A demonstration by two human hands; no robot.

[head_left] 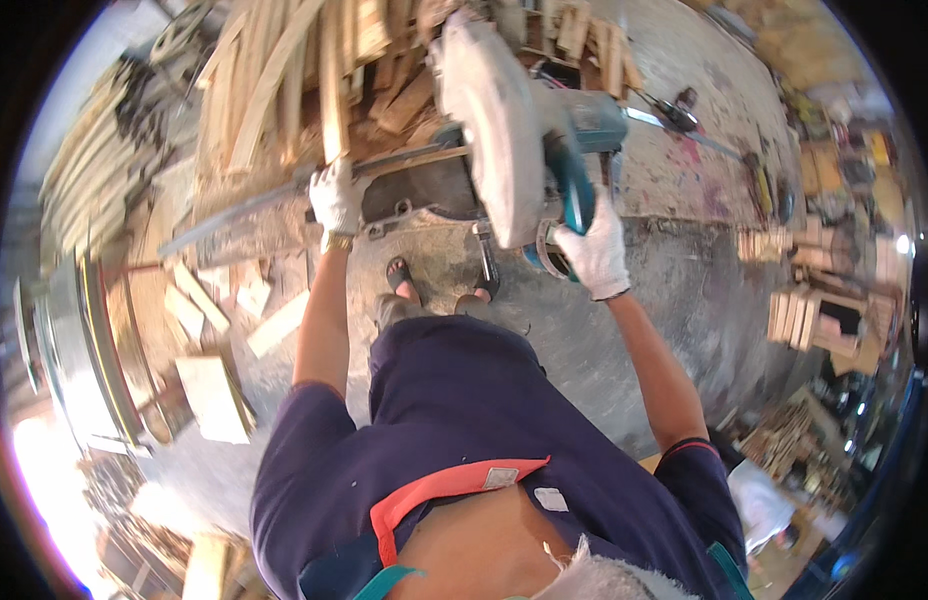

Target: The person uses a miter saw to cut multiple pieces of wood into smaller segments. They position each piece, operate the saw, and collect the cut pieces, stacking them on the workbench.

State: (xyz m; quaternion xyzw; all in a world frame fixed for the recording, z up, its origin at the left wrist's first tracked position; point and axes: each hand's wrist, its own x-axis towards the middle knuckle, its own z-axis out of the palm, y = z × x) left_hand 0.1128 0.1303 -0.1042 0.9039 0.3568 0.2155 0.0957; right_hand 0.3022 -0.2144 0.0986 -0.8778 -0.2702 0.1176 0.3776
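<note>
A miter saw with a pale guard [494, 140] and teal body stands at the top center on a work surface. My right hand [589, 250], in a white glove, is closed on the saw's teal handle [574, 180]. My left hand [334, 200], also gloved, has its fingers curled over a thin wooden strip [424, 157] lying along the saw's dark fence, left of the guard. A long metal rail [224, 220] reaches left from beside that hand. Behind the saw lie many pale wooden slats [284, 70], one ending near my left fingers.
Wood offcuts [194, 305] and a board [209, 395] lie on the floor at left. Stacked slats [94, 180] fill the far left. Wooden frames [809, 320] stand at right. A person in a white top [759, 500] is at lower right. Tools [674, 110] lie right of the saw.
</note>
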